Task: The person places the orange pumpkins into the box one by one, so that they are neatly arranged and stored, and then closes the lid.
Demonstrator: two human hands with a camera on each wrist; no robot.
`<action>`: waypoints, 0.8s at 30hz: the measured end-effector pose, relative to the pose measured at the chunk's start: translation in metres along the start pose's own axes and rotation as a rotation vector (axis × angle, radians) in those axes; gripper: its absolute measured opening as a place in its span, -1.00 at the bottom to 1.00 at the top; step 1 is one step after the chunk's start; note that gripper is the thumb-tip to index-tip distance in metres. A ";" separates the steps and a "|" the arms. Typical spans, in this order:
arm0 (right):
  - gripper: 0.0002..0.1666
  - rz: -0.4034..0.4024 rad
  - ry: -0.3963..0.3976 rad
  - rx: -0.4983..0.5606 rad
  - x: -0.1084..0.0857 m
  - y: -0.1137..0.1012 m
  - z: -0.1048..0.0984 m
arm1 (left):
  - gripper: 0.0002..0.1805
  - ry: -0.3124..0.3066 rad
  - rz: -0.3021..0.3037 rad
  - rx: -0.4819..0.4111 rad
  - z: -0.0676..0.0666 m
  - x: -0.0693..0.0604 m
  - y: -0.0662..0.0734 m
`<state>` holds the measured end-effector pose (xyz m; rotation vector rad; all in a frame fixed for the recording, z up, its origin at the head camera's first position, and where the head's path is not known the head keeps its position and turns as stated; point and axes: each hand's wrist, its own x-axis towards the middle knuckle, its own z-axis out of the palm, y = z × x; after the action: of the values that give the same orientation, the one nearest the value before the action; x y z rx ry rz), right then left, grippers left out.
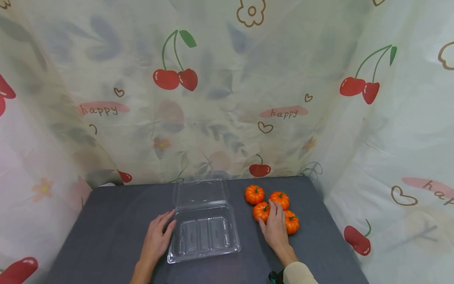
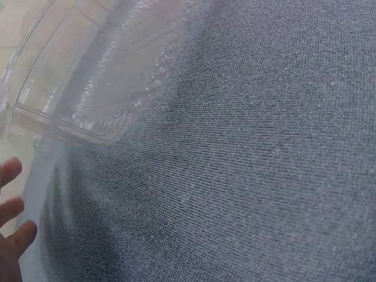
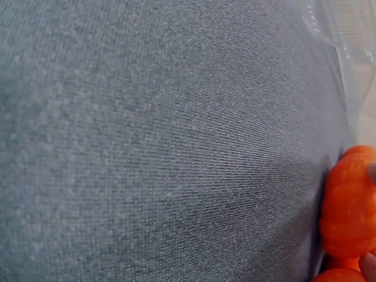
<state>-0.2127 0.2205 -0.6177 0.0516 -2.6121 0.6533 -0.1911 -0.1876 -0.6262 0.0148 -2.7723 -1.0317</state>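
Observation:
A clear plastic clamshell box [image 1: 203, 232] lies on the table with its lid [image 1: 201, 192] folded back, away from me. My left hand [image 1: 156, 236] is at the box's left side, fingers extended along the rim; the left wrist view shows its fingertips [image 2: 12, 208] close to a corner of the box. To the right, several small orange pumpkins [image 1: 254, 195] with green stems sit bunched together. My right hand [image 1: 277, 232] reaches over them, thumb and fingers on either side of the near-left pumpkin [image 1: 260, 213]. Two fingertips meet that pumpkin [image 3: 351, 205] in the right wrist view.
The dark grey cloth-covered table [image 1: 117, 228] runs back to a hanging curtain [image 1: 220, 98] printed with cherries, hearts and flowers. More curtain [image 1: 400, 157] flanks the right side. A dark band [image 1: 274, 277] circles the right wrist, below a cream sleeve [image 1: 299, 274].

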 end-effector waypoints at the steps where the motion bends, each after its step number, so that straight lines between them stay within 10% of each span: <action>1: -0.02 0.002 -0.007 -0.001 0.000 0.000 0.000 | -0.49 -0.001 -0.001 0.000 0.000 0.000 0.000; 13: -0.04 -0.049 -0.001 -0.025 -0.003 -0.001 0.001 | -0.47 0.001 -0.045 -0.055 0.005 -0.001 -0.004; 24: -0.58 -0.092 0.073 0.053 -0.005 -0.002 -0.001 | -0.63 0.117 -0.024 -0.200 0.010 -0.004 -0.003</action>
<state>-0.2073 0.2187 -0.6178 0.1599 -2.5061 0.6786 -0.1890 -0.1831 -0.6361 0.0782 -2.5592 -1.2669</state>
